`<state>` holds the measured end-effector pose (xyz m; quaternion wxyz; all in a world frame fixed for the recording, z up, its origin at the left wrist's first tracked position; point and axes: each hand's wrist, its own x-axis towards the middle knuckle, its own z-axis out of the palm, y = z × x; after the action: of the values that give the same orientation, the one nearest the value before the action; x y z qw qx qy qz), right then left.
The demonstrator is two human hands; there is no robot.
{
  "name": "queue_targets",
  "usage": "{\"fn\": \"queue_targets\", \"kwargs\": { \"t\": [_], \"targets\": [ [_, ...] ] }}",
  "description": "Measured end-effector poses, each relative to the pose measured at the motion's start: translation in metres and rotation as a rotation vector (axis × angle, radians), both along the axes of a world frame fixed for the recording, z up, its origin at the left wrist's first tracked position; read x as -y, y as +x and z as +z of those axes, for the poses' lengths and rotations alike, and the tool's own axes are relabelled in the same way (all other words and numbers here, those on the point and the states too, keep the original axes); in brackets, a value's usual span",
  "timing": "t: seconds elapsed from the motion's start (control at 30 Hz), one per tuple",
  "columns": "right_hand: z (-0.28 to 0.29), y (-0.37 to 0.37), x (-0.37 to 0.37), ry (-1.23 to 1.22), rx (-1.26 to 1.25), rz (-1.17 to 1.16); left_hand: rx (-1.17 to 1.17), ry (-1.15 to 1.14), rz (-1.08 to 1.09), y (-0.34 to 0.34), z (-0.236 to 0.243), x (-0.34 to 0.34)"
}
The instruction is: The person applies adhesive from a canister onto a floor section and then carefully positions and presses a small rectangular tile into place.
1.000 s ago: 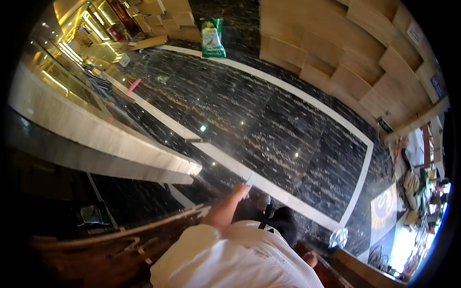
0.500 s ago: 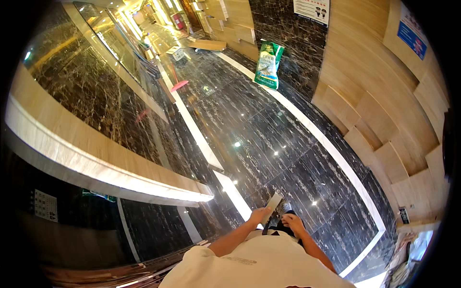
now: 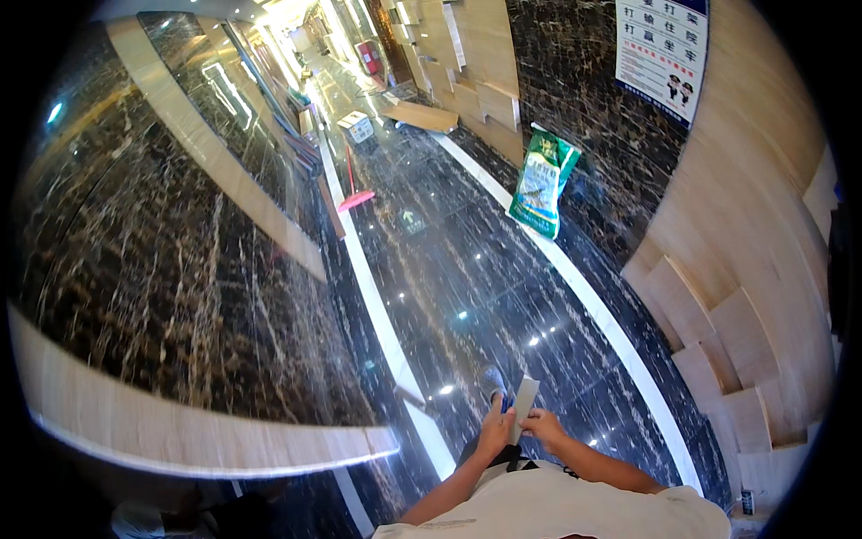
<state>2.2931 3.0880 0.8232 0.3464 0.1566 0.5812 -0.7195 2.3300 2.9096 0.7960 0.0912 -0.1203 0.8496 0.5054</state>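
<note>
Between my hands is a flat, pale strip (image 3: pixel 525 396), narrow and straight-edged, tilted up and away from my body. My left hand (image 3: pixel 493 433) is closed around its left side near the lower end. A small blue item (image 3: pixel 505 404) shows at the left fingertips; its kind is too small to make out. My right hand (image 3: pixel 544 428) is closed with its fingertips against the strip's right edge. Just beyond the left hand, my grey shoe (image 3: pixel 492 381) shows on the dark marble floor (image 3: pixel 449 314).
A green and white bag (image 3: pixel 542 184) leans by the right wall. Farther up the corridor are a pink-headed mop (image 3: pixel 356 200), a white box (image 3: pixel 356 127), a cardboard piece (image 3: pixel 422 116) and a red object (image 3: pixel 369 57). A curved lit ledge (image 3: pixel 206 449) juts in from the left.
My view has moved forward along the corridor, and the ledge sits lower. My right hand has come in to the strip, which stands more upright. A different foot is forward.
</note>
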Motion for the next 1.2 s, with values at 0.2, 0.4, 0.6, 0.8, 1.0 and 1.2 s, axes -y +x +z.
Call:
{"fn": "queue_targets", "kwargs": {
  "t": [0.2, 0.4, 0.6, 0.8, 1.0, 1.2],
  "targets": [
    [0.02, -0.192, -0.034, 0.339, -0.19, -0.269, 0.338, 0.222, 0.055, -0.208, 0.025, 0.06],
    [0.04, -0.38, -0.095, 0.818, -0.408, -0.33, 0.275, 0.277, 0.217, -0.396, 0.026, 0.151],
    [0.001, -0.567, -0.164, 1.048, -0.39, -0.285, 0.336, 0.368, 0.377, -0.545, 0.019, 0.18],
    [0.006, -0.908, -0.221, 1.199, -0.8, -0.42, 0.546, 0.336, 0.73, -0.595, -0.011, 0.184],
    [0.005, -1.185, -0.231, 1.131, -0.689, -0.58, 0.662, 0.194, 0.608, -0.594, 0.019, 0.202],
    [-0.104, -1.285, -0.251, 1.404, -0.31, -0.477, 0.765, 0.053, 0.532, -0.654, 0.063, 0.195]
  ]
}}
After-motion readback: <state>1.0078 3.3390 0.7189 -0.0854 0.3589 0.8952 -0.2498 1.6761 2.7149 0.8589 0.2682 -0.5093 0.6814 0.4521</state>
